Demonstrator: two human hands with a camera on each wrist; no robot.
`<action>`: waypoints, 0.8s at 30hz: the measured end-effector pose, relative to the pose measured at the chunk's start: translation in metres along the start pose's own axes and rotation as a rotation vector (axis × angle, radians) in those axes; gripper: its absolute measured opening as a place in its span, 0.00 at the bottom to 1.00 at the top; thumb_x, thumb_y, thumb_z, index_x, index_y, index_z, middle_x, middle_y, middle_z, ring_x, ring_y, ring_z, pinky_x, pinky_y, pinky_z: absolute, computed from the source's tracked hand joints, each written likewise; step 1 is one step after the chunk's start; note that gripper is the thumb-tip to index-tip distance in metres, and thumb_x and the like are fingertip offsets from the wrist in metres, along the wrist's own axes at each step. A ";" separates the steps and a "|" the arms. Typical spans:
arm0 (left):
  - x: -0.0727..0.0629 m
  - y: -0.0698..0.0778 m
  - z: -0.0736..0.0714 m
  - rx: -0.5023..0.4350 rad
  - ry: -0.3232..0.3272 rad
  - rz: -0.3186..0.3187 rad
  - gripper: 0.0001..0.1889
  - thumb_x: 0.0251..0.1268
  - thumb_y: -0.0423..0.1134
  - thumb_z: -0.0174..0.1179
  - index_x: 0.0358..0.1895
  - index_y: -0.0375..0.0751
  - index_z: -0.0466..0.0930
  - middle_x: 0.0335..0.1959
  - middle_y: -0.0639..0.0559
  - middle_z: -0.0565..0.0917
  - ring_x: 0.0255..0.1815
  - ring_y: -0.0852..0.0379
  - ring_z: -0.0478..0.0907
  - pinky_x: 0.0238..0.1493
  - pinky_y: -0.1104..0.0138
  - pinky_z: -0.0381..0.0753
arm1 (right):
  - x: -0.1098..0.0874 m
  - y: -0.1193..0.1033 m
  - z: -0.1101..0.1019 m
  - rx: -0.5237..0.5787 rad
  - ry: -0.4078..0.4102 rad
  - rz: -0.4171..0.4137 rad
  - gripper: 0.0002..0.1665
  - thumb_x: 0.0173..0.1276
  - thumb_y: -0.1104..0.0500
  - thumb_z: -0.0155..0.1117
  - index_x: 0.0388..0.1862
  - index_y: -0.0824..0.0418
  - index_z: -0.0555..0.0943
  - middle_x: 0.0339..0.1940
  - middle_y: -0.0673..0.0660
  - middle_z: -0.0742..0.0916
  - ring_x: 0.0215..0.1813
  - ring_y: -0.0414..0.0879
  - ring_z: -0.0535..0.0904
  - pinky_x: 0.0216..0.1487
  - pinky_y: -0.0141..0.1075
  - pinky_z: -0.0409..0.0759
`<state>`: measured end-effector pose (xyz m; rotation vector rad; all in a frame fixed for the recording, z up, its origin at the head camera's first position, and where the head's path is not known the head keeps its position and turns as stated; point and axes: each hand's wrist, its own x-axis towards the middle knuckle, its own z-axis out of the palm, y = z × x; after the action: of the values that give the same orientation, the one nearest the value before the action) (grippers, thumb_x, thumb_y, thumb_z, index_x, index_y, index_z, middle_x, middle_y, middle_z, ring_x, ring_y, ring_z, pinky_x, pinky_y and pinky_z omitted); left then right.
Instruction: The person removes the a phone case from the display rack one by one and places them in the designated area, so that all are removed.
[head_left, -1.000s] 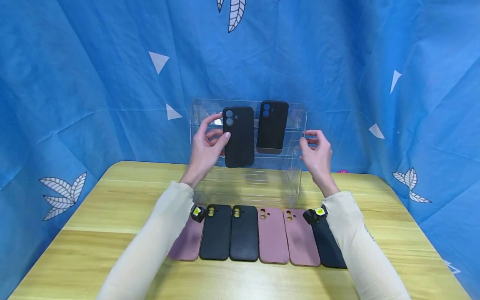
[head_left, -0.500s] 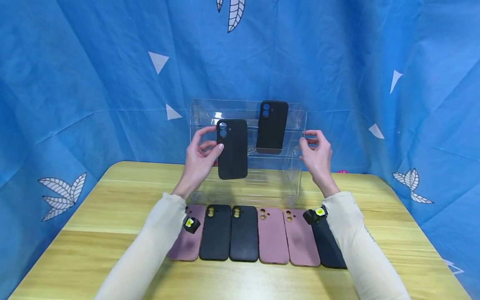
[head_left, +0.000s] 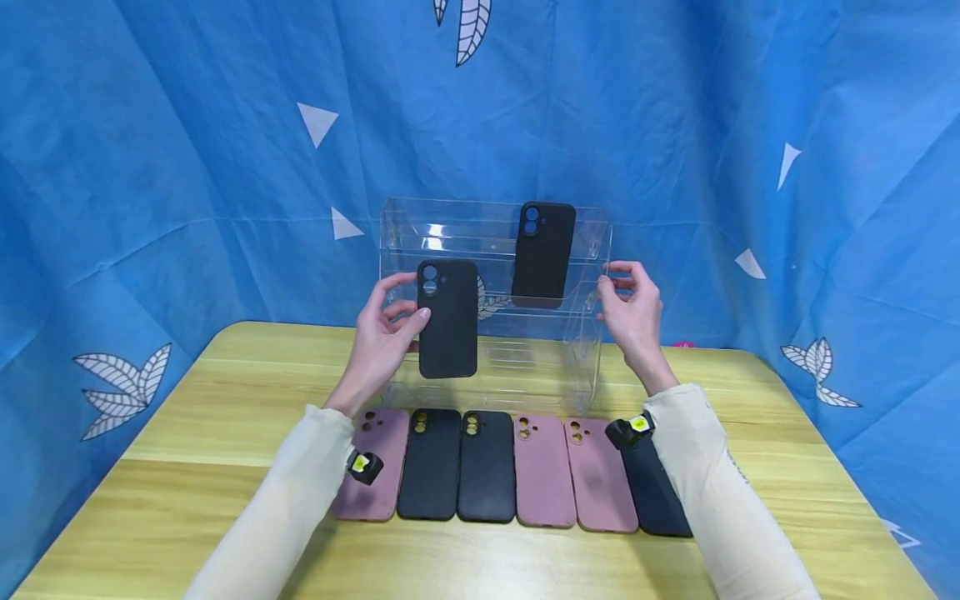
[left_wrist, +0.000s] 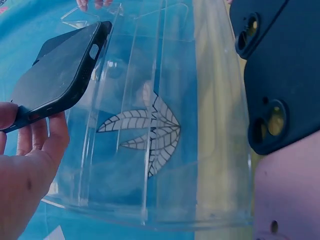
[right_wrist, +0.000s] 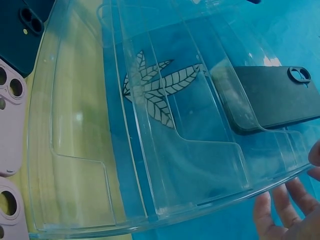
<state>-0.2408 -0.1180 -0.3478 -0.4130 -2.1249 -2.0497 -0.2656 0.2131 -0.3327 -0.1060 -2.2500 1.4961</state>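
My left hand (head_left: 380,342) holds a black phone case (head_left: 450,329) by its left edge, thumb in front and fingers behind. The case is upright in front of a clear plastic tiered display stand (head_left: 536,367); the left wrist view shows its bottom edge and port cutouts. Another black phone case (head_left: 544,258) leans in an upper tier, on the right. At the stand's right side, my right hand (head_left: 633,317) grips the edge between thumb and fingers, also seen in the right wrist view, where fingertips (right_wrist: 282,200) lie along the rim.
In front of the stand, a row of phone cases lies on the wooden table (head_left: 187,433): pink cases (head_left: 544,475) and black cases (head_left: 431,467), camera cutouts toward the stand. My sleeves partly cover the row's two ends. A blue patterned curtain (head_left: 225,167) hangs behind.
My left hand has moved down and to the left with the black phone case, away from the upper tier. My right hand stays at the stand's side.
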 end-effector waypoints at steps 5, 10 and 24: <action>-0.006 -0.004 -0.009 0.024 0.004 -0.029 0.27 0.76 0.36 0.59 0.73 0.58 0.65 0.41 0.53 0.80 0.36 0.61 0.86 0.37 0.60 0.90 | 0.000 0.000 0.000 0.001 -0.009 0.006 0.20 0.80 0.49 0.54 0.64 0.56 0.76 0.51 0.57 0.82 0.53 0.57 0.84 0.41 0.38 0.90; -0.012 -0.007 -0.018 0.043 -0.005 -0.041 0.28 0.76 0.35 0.59 0.74 0.56 0.64 0.41 0.55 0.80 0.35 0.62 0.85 0.38 0.59 0.90 | -0.001 -0.001 -0.001 -0.001 -0.011 0.003 0.20 0.80 0.48 0.54 0.64 0.56 0.76 0.50 0.55 0.82 0.53 0.57 0.84 0.40 0.37 0.90; -0.024 -0.016 -0.035 0.009 -0.032 -0.054 0.28 0.77 0.33 0.56 0.75 0.56 0.62 0.40 0.57 0.81 0.35 0.62 0.87 0.39 0.60 0.91 | -0.001 -0.002 -0.001 -0.007 -0.008 0.020 0.21 0.80 0.49 0.54 0.64 0.55 0.76 0.52 0.57 0.82 0.54 0.58 0.84 0.39 0.36 0.90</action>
<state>-0.2255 -0.1550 -0.3685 -0.3935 -2.1859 -2.0759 -0.2640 0.2125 -0.3310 -0.1252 -2.2669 1.5013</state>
